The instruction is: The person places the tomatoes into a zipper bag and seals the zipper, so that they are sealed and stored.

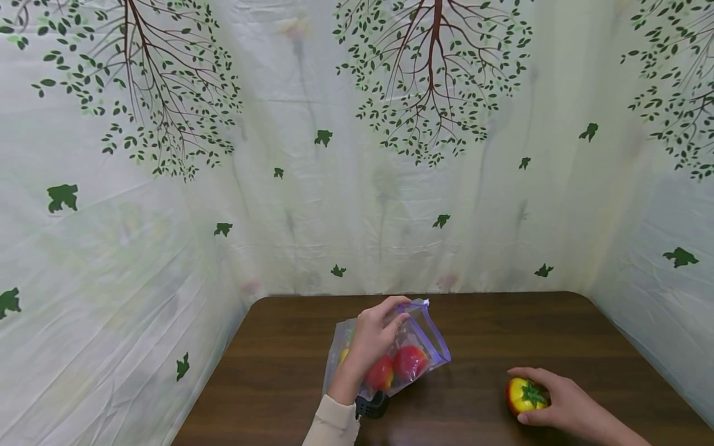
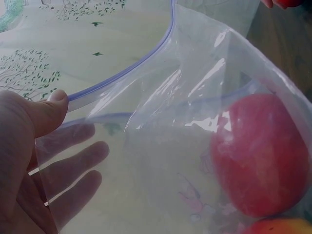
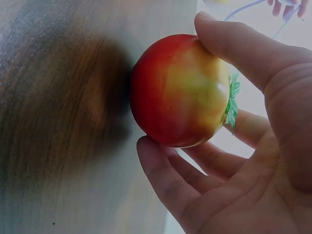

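Note:
A clear zip bag with a purple-blue edge (image 1: 437, 328) lies near the table's middle, its mouth spread towards the right. Inside show a red fruit (image 1: 409, 362), a red-yellow one (image 1: 380, 373) and something yellow at the left. My left hand (image 1: 375, 334) pinches the bag's edge; in the left wrist view the thumb is on the rim and the other fingers (image 2: 73, 151) show through the clear plastic. At the right, my right hand (image 1: 563, 402) grips a red and yellow tomato (image 3: 180, 90) with a green leafy top, thumb and fingers on opposite sides.
The brown wooden table (image 1: 268, 371) ends at a pale curtain (image 1: 390, 248) printed with trees and leaves, which also hangs along the left and right sides. A black band (image 1: 372, 405) is around my left wrist, by the cream sleeve.

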Demonstrator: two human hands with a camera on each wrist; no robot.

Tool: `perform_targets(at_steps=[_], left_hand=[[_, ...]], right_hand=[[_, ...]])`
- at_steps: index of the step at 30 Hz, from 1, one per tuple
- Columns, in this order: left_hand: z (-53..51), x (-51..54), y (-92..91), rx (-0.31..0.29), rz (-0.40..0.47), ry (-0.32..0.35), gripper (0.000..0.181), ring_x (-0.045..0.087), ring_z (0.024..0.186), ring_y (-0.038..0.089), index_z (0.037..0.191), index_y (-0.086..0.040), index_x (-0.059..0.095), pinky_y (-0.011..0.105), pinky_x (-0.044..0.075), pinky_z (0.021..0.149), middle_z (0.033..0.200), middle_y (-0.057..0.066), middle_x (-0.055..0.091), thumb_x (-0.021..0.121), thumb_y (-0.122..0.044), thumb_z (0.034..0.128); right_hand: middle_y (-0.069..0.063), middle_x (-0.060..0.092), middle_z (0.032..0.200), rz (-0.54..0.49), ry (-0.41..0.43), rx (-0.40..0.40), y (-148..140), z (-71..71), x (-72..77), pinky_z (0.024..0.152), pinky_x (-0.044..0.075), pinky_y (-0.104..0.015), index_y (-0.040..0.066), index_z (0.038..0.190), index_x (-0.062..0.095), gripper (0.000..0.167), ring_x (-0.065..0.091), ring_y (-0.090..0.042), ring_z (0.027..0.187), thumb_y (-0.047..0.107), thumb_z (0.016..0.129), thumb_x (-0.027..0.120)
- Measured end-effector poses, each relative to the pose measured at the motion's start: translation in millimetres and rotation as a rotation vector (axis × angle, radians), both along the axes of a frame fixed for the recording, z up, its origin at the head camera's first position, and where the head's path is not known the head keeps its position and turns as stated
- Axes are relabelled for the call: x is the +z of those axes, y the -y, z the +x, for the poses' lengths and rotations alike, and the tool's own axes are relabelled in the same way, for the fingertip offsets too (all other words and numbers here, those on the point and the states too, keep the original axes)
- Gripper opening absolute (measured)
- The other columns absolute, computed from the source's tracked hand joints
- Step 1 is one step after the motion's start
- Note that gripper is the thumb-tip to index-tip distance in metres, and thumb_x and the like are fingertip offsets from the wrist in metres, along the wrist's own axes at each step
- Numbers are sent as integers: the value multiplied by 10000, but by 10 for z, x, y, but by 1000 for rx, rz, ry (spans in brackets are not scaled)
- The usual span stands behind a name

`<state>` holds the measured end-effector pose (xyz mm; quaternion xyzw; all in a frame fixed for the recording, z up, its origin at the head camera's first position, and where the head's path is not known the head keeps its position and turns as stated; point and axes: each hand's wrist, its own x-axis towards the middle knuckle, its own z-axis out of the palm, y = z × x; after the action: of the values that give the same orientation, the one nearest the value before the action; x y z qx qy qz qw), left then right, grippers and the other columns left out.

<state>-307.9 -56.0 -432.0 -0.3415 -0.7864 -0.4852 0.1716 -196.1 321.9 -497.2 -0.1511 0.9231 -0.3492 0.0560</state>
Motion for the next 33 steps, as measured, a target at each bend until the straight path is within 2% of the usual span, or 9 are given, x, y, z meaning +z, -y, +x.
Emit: perform_targets(at_steps=[13,21,33], left_hand=[[-6,-4,3,4,-1,-25,285,650,853,62,1242,-165,678,255,568,756,1153,2,723,699,-179,958],[-9,6,2,6,10,-30,288,652,845,64,1240,-160,679,256,568,763,1150,5,724,704,-162,953],[-7,19,3,23,12,-31,279,649,827,69,1240,-184,675,263,565,745,1153,6,725,678,-241,966]], right_hand=[[-84,600,1265,-19,29,-11,0,10,-5,697,470,-247,113,1409,545,693,532,-90,902,402,838,812],[-96,601,1265,-11,43,-61,19,-4,22,707,467,-276,126,1397,562,680,531,-203,926,406,831,816],[-161,608,1273,-18,43,-89,32,-43,91,752,491,-438,111,1388,566,655,543,-273,951,370,841,814]])
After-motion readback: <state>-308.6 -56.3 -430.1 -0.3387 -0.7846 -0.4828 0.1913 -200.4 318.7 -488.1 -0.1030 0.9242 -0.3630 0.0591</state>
